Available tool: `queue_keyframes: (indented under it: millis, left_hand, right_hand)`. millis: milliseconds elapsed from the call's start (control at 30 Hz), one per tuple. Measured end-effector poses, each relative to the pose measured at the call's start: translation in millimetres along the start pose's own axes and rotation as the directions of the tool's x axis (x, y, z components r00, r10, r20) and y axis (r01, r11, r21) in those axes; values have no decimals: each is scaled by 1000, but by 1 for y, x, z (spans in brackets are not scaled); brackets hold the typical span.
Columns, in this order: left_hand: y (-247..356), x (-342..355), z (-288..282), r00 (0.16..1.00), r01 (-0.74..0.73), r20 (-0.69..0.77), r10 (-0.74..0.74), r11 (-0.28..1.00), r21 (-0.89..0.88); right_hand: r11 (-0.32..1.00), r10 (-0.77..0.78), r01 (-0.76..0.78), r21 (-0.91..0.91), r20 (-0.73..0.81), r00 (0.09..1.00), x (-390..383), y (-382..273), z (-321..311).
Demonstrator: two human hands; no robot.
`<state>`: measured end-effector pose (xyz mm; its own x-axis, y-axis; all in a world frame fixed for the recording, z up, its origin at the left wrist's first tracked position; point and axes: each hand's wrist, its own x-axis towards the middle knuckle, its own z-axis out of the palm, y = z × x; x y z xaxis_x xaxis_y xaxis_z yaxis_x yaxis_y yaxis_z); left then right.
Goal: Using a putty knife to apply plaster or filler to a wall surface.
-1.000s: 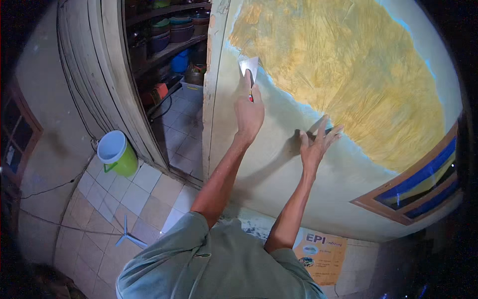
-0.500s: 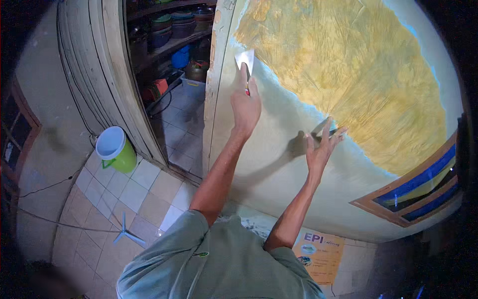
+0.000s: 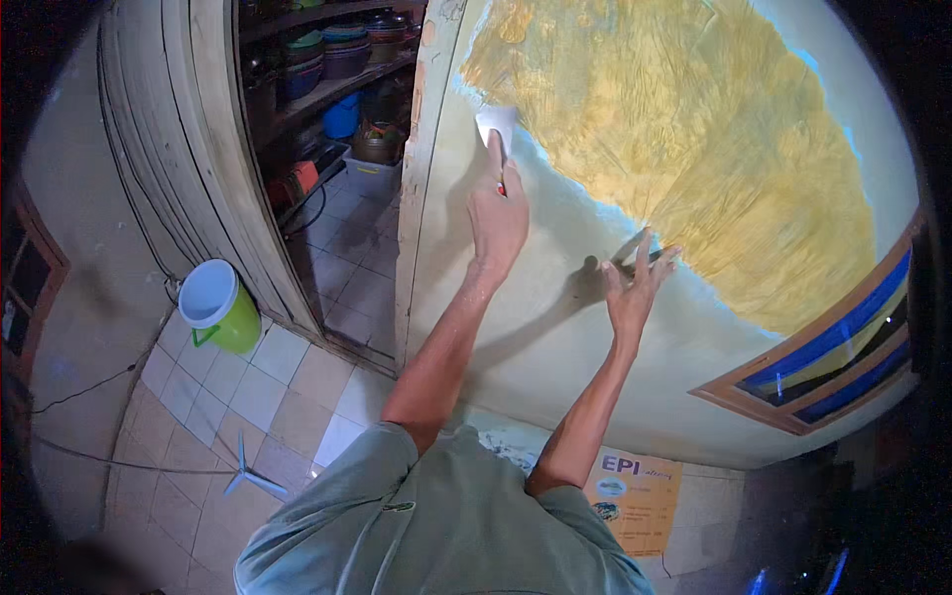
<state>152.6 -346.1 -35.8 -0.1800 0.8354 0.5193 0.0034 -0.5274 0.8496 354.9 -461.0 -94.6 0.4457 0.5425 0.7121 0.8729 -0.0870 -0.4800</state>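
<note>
My left hand (image 3: 499,213) is closed around the handle of a putty knife (image 3: 496,127), its index finger stretched along the tool. The pale, wide blade lies against the wall at the left part of a torn edge. Above that edge spreads a large yellow-brown wrinkled patch (image 3: 684,129), bordered by a ragged light-blue strip. Below it the wall (image 3: 555,367) is pale grey-green. My right hand (image 3: 635,288) has its fingers spread, with the fingertips at the lower border of the patch. Nothing shows in that hand, and its shadow falls on the wall beside it.
To the left, a doorway frame (image 3: 198,178) opens on shelves with stacked pots (image 3: 342,50). A green bucket (image 3: 233,317) stands on the tiled floor near a blue three-legged stand (image 3: 243,471) with a cable. A wood-framed window (image 3: 813,387) sits at right, an orange poster (image 3: 635,506) below.
My left hand and the putty knife have shifted slightly down along the torn edge. The right hand stays at the patch border, fingers still spread. The whole view has turned a little.
</note>
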Motion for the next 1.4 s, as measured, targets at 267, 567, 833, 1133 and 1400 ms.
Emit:
queue_keyframes:
  millis: [267,567,833,1133,1400]
  left_hand:
    - [-16,-30,6,980,-198,-15,198,979,-44]
    - [-16,-42,0,995,-25,91,32,997,-73]
    - [-5,-54,10,977,42,202,-67,991,126]
    - [-7,-25,27,962,-265,-72,263,964,-15]
    - [-34,-42,35,984,-179,12,179,983,-40]
  right_hand:
    - [1000,1,-1,-30,-13,1000,-12,1,4]
    - [1000,-4,4,-4,-11,1000,-10,-3,1]
    - [998,5,-6,-58,-17,1000,-8,3,-7]
    - [1000,14,-14,4,1,1000,-4,10,-10]
    - [999,17,-16,-29,35,999,-4,11,-4]
